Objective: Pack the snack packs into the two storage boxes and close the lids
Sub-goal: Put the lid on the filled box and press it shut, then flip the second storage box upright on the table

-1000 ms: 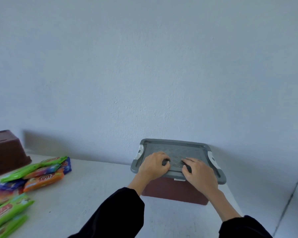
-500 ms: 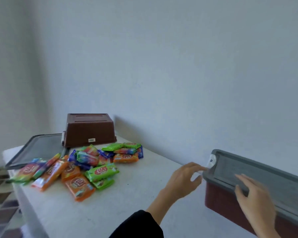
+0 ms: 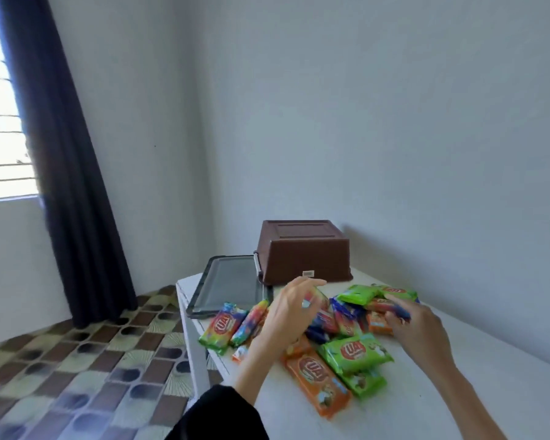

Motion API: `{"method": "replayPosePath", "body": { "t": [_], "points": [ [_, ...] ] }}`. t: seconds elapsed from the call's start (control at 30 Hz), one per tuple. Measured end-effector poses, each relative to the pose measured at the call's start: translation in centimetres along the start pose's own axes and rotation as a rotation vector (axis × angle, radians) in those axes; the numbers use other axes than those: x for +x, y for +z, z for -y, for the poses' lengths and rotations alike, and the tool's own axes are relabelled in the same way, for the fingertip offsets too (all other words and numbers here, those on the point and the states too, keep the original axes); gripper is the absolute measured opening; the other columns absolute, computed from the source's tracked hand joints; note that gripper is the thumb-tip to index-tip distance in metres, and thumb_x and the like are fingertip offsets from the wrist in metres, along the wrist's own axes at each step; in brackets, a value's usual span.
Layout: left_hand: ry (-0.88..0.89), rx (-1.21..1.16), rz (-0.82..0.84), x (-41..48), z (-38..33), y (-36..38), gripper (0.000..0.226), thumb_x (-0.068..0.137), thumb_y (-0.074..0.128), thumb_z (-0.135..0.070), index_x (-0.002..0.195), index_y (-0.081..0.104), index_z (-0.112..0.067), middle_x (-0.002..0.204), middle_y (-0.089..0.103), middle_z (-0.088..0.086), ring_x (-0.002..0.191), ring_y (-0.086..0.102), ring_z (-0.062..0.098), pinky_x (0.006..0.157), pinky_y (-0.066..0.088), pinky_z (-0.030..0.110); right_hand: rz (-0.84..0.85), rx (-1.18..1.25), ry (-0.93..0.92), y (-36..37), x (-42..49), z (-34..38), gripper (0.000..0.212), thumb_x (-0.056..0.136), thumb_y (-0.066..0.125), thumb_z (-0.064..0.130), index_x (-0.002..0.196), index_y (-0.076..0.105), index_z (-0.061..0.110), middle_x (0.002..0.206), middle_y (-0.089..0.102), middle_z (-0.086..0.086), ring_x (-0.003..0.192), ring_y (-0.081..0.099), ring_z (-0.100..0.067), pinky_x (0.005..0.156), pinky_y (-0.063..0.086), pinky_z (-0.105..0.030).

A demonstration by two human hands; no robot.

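A pile of snack packs lies on the white table (image 3: 458,392): an orange pack (image 3: 318,381) and a green pack (image 3: 354,352) in front, a rainbow-coloured pack (image 3: 223,327) at the left, more green ones (image 3: 359,294) at the back. My left hand (image 3: 291,312) hovers over the pile's left side, fingers loosely spread and holding nothing. My right hand (image 3: 418,327) reaches into the right side, its blurred fingertips at a blue pack (image 3: 400,311). A brown storage box (image 3: 302,252) stands upside down behind the pile. Its grey lid (image 3: 229,284) lies flat to its left.
The table's left edge (image 3: 185,312) drops to a patterned tile floor (image 3: 77,360). A dark curtain (image 3: 64,154) hangs by a bright window at the far left. A plain wall runs close behind the table.
My view has swung left, away from the lidded box, which is now out of sight. Both hands left that lid and moved over the snack pile.
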State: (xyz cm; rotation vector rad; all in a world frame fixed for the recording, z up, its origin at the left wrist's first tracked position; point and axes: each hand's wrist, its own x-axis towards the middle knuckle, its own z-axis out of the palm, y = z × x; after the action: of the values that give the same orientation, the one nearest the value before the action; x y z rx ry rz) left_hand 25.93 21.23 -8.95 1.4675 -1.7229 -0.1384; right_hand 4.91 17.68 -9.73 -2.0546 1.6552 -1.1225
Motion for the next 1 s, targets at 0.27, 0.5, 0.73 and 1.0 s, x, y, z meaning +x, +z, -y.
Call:
{"method": "replayPosePath", "body": {
  "t": [0.27, 0.5, 0.73, 1.0],
  "points": [
    [-0.027, 0.037, 0.024, 6.5, 8.0, -5.1, 0.030, 0.092, 0.051, -0.021, 0.121, 0.059, -0.024, 0.125, 0.057, -0.005, 0.101, 0.057, 0.015, 0.081, 0.036, 0.016, 0.037, -0.030, -0.072, 6.4, 6.8, 6.5, 0.038, 0.087, 0.059, 0.017, 0.125, 0.058, 0.016, 0.126, 0.061, -0.007, 0.111, 0.059, -0.026, 0.089, 0.043, -0.029],
    [-0.001, -0.002, 0.039, 14.0, 12.4, -3.5, 0.029, 0.093, 0.050, -0.020, 0.119, 0.060, -0.021, 0.126, 0.057, -0.003, 0.115, 0.054, 0.013, 0.094, 0.040, 0.022, 0.056, -0.100, -0.076, 9.9, 15.2, 7.0, 0.035, 0.087, 0.058, 0.019, 0.122, 0.060, 0.019, 0.126, 0.061, -0.004, 0.117, 0.056, -0.023, 0.096, 0.041, -0.031],
    [-0.084, -0.003, 0.015, 21.7, 17.8, 0.0, 0.029, 0.093, 0.049, -0.023, 0.120, 0.059, -0.021, 0.130, 0.050, -0.003, 0.124, 0.045, 0.015, 0.094, 0.038, 0.025, 0.119, -0.099, -0.094, 15.2, 24.2, 5.5, 0.034, 0.086, 0.059, 0.018, 0.119, 0.062, 0.020, 0.130, 0.058, 0.000, 0.124, 0.051, -0.018, 0.099, 0.037, -0.026],
    [-0.326, -0.077, 0.078, 23.1, 21.8, 2.4, 0.037, 0.087, 0.054, -0.039, 0.125, 0.052, -0.036, 0.154, 0.006, 0.007, 0.142, 0.019, 0.027, 0.114, 0.026, 0.044, 0.169, -0.048, 0.167, 18.3, 29.0, 2.2, 0.044, 0.079, 0.061, 0.052, 0.121, 0.058, 0.039, 0.137, 0.051, -0.006, 0.132, 0.038, -0.024, 0.108, 0.033, -0.038]
  ]
}}
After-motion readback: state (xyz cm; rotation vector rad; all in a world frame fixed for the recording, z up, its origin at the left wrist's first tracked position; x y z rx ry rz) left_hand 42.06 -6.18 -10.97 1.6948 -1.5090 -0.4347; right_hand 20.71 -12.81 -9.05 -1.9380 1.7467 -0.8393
